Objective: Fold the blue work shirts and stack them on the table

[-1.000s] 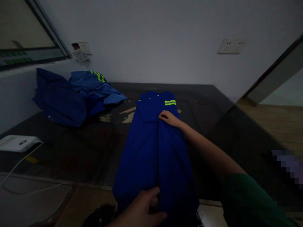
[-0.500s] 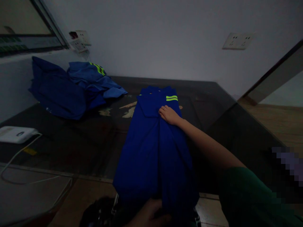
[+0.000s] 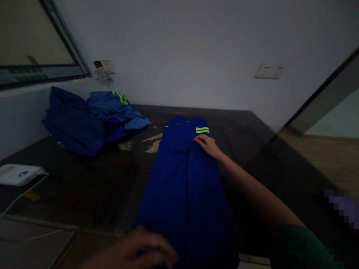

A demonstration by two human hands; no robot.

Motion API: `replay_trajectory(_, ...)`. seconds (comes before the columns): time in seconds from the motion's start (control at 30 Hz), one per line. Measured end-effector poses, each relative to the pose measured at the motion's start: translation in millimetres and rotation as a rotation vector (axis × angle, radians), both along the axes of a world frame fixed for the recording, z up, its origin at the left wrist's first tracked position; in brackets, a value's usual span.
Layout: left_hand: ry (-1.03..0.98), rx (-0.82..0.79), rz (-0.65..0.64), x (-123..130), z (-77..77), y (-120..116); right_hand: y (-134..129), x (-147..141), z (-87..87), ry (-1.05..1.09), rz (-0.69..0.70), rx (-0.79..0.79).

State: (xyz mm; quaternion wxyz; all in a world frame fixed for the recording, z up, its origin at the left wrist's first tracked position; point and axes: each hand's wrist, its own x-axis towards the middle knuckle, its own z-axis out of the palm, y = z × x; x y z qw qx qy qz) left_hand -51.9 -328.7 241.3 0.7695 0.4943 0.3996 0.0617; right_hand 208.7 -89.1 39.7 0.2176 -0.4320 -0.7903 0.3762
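Note:
A long folded blue garment (image 3: 171, 186), likely a work jacket with a yellow-green reflective band (image 3: 202, 130) near its far end, lies lengthwise over the dark table toward me. A sleeve is folded across its upper part. My right hand (image 3: 208, 145) is on the garment's right side just below the band, fingers extended with the tips at the cloth and no clear grip. My left hand (image 3: 140, 248) is at the near left edge of the garment, fingers bent and smeared by motion; whether it touches the cloth is unclear.
Crumpled dark blue cloth (image 3: 75, 127) and lighter blue cloth (image 3: 109, 106) are heaped at the back left of the table (image 3: 84, 198). A white device (image 3: 21, 174) with a cable sits at the left edge. Sockets (image 3: 269, 70) are on the wall behind.
My left hand has moved up and left from the garment's near end. My right hand's fingers have lifted from a flatter position on the cloth. The camera view has tilted up.

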Motion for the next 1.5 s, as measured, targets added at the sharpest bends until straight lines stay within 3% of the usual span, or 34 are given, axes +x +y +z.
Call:
replay_trajectory(0.07, 0.073, 0.176, 0.081, 1, -23.1, 47, -1, -2, 4.3, -0.010, 0.049, -0.002)
replay_trajectory(0.17, 0.452, 0.676, 0.210, 17, -76.5, 112, -6, -10, 2.1, -0.069, 0.137, -0.029)
replay_trajectory(0.23, 0.689, 0.923, 0.126, 29, -116.5, 142, -9, -16, -3.7, -0.110, 0.139, -0.047)
replay_trajectory(0.3, 0.810, 1.048, 0.020, 36, -150.9, 162, -12, -19, -10.5, -0.133, 0.116, -0.055)
replay_trajectory(0.4, 0.836, 1.119, -0.080, 37, -180.1, 175, -14, -18, -18.7, -0.112, 0.067, -0.056)
replay_trajectory(0.47, 0.818, 1.144, -0.096, 35, -184.4, 177, -15, -16, -21.1, -0.061, 0.035, -0.054)
replay_trajectory(0.6, 0.807, 1.193, -0.097, 35, -178.1, 176, -18, -13, -18.9, 0.005, -0.002, -0.056)
replay_trajectory(0.77, 0.807, 1.171, -0.155, 38, -180.0, 172, -18, -17, -16.3, -0.110, 0.034, -0.061)
replay_trajectory(1.0, 0.648, 1.099, -0.080, 41, -178.9, 165, -24, -24, -13.7, -0.288, 0.082, 0.013)
replay_trajectory(1.33, 0.573, 1.091, -0.149, 47, -174.8, 158, -18, -19, -14.4, -0.115, 0.057, -0.011)
replay_trajectory(1.5, 0.581, 1.059, -0.181, 43, -172.8, 157, -20, -17, -17.8, -0.211, 0.121, 0.003)
